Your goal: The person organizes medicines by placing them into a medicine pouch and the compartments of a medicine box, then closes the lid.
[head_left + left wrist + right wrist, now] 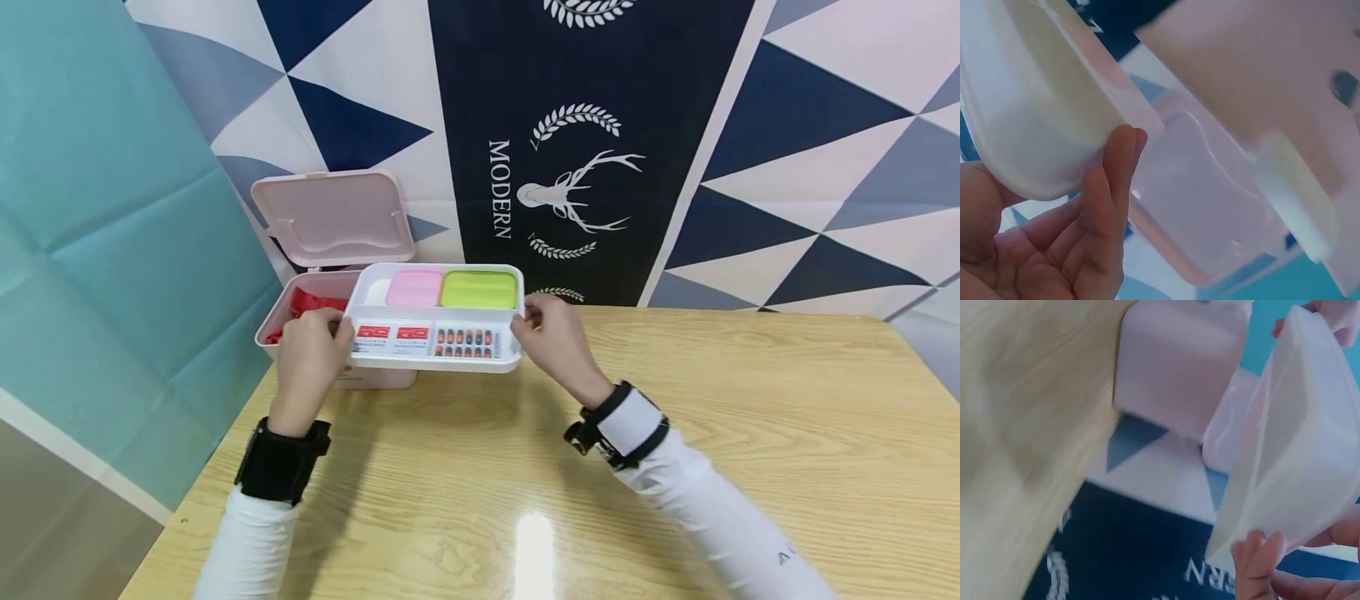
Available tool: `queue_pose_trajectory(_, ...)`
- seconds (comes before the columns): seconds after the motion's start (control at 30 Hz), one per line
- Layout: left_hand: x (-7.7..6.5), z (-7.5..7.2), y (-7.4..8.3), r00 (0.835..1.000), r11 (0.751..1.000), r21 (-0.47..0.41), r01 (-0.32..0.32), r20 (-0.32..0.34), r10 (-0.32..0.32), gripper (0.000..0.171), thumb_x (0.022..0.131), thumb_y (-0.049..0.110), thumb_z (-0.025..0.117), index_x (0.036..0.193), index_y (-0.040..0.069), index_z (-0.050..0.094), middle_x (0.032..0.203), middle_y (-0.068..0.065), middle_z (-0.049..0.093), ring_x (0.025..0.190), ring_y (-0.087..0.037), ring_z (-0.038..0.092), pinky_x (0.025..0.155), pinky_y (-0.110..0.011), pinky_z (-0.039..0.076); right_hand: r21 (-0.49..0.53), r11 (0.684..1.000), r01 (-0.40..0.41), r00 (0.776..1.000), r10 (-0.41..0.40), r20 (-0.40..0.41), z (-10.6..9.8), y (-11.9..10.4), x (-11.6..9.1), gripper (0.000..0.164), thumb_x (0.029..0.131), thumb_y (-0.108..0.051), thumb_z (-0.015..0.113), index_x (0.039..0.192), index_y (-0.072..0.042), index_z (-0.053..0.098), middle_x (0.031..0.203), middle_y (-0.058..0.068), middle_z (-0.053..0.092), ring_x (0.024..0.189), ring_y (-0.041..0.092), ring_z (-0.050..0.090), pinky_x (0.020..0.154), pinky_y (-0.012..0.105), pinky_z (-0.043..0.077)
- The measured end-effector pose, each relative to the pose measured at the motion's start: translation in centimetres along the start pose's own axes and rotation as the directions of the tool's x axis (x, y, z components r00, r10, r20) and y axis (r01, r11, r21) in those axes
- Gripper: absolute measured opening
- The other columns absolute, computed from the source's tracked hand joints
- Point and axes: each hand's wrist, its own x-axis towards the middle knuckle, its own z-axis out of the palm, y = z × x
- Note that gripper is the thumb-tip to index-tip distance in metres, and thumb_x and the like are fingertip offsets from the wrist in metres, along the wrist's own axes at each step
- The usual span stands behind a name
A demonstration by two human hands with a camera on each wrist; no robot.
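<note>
A white divided tray (427, 364) is held up between both hands, tilted toward the head camera. My left hand (309, 358) pinches its left end, and my right hand (558, 342) grips the right end. In the tray's back row lie a pink case (415, 289) and a green case (480, 290). Its front row holds red-and-white packets (392, 333) and a card printed with capsules (465, 343). Behind the tray's left part stands a pale pink box (378, 380), partly hidden, its lid (337, 218) raised. Something red (318, 300) shows inside the box.
All this is over a light wood table (675, 467). A patterned wall covering (592, 75) with a deer head rises behind it, and a teal covering (112, 183) hangs at the left. The box stands near the table's back left corner.
</note>
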Motion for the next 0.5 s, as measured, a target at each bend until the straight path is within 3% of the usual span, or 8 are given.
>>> queue_pose_trajectory(0.23, 0.9, -1.3, -3.5, 0.995, 0.995, 0.006, 0.101, 0.019, -0.102, 0.027, 0.087, 0.011, 0.047, 0.091, -0.009, 0.066, 0.085, -0.029, 0.065, 0.080, -0.044, 0.057, 0.068, -0.056, 0.045, 0.151, 0.988, -0.033, 0.999, 0.030, 0.025, 4.2, -1.9, 1.0, 0.030, 0.076, -0.007, 0.059, 0.101, 0.009, 0.061, 0.086, 0.017, 0.055, 0.078, 0.026, 0.057, 0.067, 0.036, 0.052)
queue_pose_trajectory(0.5, 2.3, -2.2, -7.0, 0.976, 0.975, -0.025, 0.220, -0.007, -0.220, 0.032, 0.091, 0.012, 0.042, 0.097, -0.012, 0.062, 0.090, -0.031, 0.063, 0.086, -0.044, 0.054, 0.074, -0.056, 0.046, 0.333, 0.941, -0.065, 0.980, -0.002, 0.198, 7.6, -3.8, 2.0, 0.037, 0.076, -0.008, 0.065, 0.111, 0.004, 0.056, 0.095, 0.012, 0.043, 0.076, 0.020, 0.048, 0.060, 0.022, 0.041)
